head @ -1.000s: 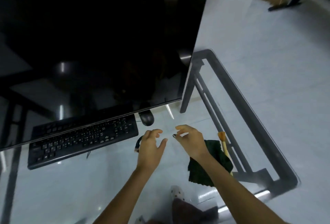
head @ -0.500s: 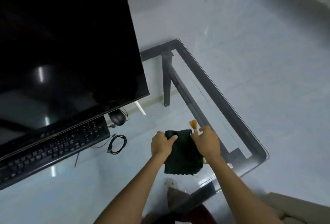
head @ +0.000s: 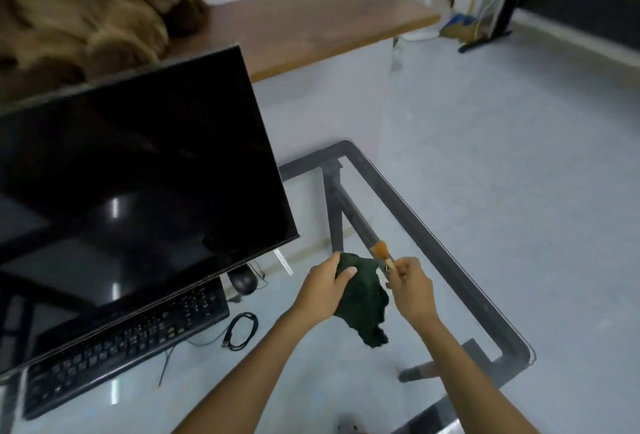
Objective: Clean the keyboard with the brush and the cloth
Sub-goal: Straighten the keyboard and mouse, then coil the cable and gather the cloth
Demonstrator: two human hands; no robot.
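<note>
Pickup underway near the glass desk's [head: 450, 253] right edge: left hand [head: 322, 291] clutching crumpled dark-green cloth [head: 363, 298], right hand [head: 412, 288] pinching orange-bristled brush [head: 381, 250], black keyboard [head: 124, 340] probably next.

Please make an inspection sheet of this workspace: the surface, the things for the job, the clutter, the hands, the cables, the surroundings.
Surface: glass desk with dark metal frame.
Job's things: black keyboard under the monitor; dark green cloth and brush lifted off the glass.
Clutter: mouse beside the keyboard.
Hands: left hand grips the cloth; right hand pinches the brush.
Cables: coiled black cable near the keyboard's right end.
Surroundings: wooden shelf, pale floor.
</note>
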